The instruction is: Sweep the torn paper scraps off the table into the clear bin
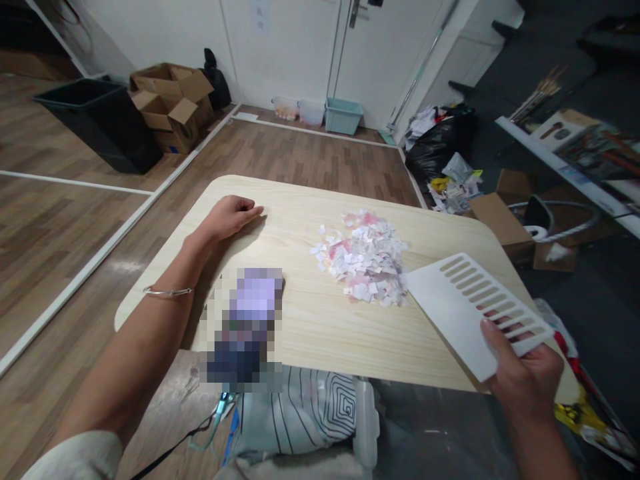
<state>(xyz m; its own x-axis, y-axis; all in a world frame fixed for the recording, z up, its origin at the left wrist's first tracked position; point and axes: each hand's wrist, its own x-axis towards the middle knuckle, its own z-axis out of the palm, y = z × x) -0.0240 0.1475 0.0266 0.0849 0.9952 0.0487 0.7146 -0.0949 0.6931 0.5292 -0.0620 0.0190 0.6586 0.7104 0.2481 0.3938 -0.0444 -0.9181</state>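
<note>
My left hand rests on the far left part of the pale wooden table, its fingers curled in loosely with nothing visible in them. On the right, my right hand grips a white slotted plastic panel by its slotted side, thumb on top and fingers underneath. The panel is tilted, and its left corner reaches the right edge of a pile of small paper scraps, mostly white with some pink. Between my left forearm and the pile lies a phone-like device, blurred by pixels.
Below the table's near edge are a patterned grey cloth and a clear plastic box. A black bin and cardboard boxes stand at back left. A teal tub sits by the door; a black bag lies at right.
</note>
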